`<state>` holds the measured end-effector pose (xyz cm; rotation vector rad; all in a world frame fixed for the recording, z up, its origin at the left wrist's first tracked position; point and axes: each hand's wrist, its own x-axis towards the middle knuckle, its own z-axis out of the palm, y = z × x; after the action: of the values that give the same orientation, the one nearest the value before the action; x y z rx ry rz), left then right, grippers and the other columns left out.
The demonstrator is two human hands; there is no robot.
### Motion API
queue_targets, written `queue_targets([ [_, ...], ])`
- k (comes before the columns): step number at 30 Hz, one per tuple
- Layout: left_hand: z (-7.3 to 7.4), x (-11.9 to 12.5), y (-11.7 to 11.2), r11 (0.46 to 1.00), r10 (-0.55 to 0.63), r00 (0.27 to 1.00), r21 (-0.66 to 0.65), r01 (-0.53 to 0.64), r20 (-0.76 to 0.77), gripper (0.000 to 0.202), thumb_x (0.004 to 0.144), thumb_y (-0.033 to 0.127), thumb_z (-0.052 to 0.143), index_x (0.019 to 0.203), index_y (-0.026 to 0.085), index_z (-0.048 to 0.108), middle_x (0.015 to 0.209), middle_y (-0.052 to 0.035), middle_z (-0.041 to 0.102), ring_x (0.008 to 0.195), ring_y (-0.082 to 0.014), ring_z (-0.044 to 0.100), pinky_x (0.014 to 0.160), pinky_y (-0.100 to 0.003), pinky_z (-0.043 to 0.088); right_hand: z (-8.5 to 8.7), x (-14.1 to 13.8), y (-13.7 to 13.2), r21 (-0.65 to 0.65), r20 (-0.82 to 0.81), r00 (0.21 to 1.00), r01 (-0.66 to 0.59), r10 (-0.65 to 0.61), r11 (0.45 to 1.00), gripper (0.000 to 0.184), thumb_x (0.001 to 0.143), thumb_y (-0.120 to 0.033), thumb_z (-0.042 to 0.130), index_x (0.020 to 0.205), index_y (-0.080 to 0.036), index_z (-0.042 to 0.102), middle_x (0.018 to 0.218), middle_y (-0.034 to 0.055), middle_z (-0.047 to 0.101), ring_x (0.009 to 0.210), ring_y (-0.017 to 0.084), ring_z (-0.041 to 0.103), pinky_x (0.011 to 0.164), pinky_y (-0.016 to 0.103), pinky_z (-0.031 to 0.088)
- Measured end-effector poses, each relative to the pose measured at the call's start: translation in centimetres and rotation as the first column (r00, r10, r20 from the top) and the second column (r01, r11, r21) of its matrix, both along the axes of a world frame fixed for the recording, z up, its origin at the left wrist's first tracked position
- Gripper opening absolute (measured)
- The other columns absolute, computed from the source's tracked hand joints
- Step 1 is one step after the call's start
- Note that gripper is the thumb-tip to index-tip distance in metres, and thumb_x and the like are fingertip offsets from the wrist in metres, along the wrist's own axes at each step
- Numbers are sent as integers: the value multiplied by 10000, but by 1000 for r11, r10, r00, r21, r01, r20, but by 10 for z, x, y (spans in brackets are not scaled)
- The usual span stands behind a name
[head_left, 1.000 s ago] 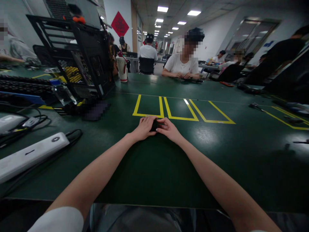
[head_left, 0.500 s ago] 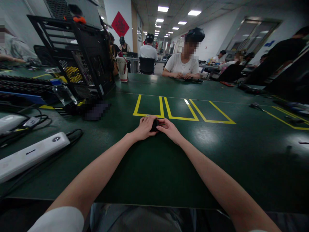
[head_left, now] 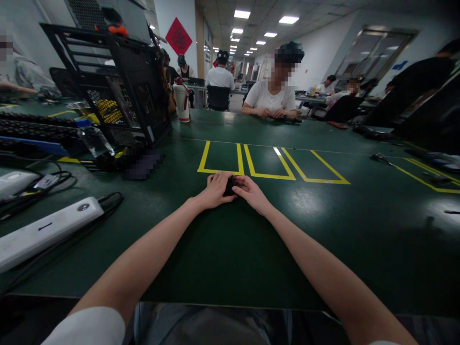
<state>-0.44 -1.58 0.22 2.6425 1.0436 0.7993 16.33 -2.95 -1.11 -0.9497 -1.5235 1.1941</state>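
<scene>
Both my arms reach forward over the dark green table [head_left: 223,249]. My left hand [head_left: 214,189] and my right hand [head_left: 251,190] meet just in front of the yellow taped boxes [head_left: 268,165]. Between them sits a small black object [head_left: 230,186], mostly hidden by my fingers. The fingers of both hands are curled around it and pinch it from either side. What the object is cannot be made out.
An open black computer case [head_left: 118,86] stands at the left with keyboards [head_left: 36,127], cables and a white power strip [head_left: 46,230] before it. A white cup [head_left: 182,103] stands behind. A person in a white shirt [head_left: 271,98] sits across; others work farther back and right.
My hands have stayed in place on the small black object; only the fingers have shifted slightly.
</scene>
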Motion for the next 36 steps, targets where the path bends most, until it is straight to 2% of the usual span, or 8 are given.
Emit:
queue_targets([
  [5,-1,-1,0,1000,-7,1000,6,7,8,508,714,305,555,1146,212,305,1121,-81,435,1059,-255,410,894,-423,285,4,2,-4,1,4,999,-53,53,999,314,684,-272,623,975,-218,518,1027,28,550,963,158,545,894,371,418],
  [11,1,-1,-1,1000,-11,1000,14,11,-8,505,719,324,548,1144,201,303,1136,-97,425,1072,-269,399,885,-429,296,6,1,-5,-37,-5,1000,22,-22,999,250,697,-330,602,911,-228,520,948,12,572,904,143,549,836,365,457],
  [17,2,0,-1,1000,-5,1000,7,5,-4,510,719,319,549,1150,201,302,1139,-100,425,1081,-274,396,890,-435,296,1,2,0,-63,-1,1000,10,-10,998,320,698,-322,601,991,-225,519,982,26,568,898,146,558,839,380,461],
  [24,-1,-2,1,1000,-24,1000,5,24,4,507,712,302,553,1145,210,305,1117,-83,431,1061,-260,406,895,-430,290,7,4,-5,18,-4,997,-74,74,997,328,656,-237,645,955,-218,509,1016,10,542,963,149,557,903,356,429],
  [30,-1,0,1,1000,-7,1000,3,7,7,522,705,306,556,1151,212,301,1126,-91,426,1065,-269,400,881,-436,291,5,-2,-4,-20,-31,999,16,-17,1000,264,660,-303,635,872,-218,502,929,-1,549,823,137,590,805,363,481],
  [36,0,-1,0,1000,-11,1000,5,11,3,504,714,302,551,1146,211,307,1124,-89,431,1070,-265,400,892,-432,292,3,-3,-2,-22,17,999,30,-29,999,311,679,-300,615,960,-218,508,1000,31,545,890,152,562,797,361,482],
])
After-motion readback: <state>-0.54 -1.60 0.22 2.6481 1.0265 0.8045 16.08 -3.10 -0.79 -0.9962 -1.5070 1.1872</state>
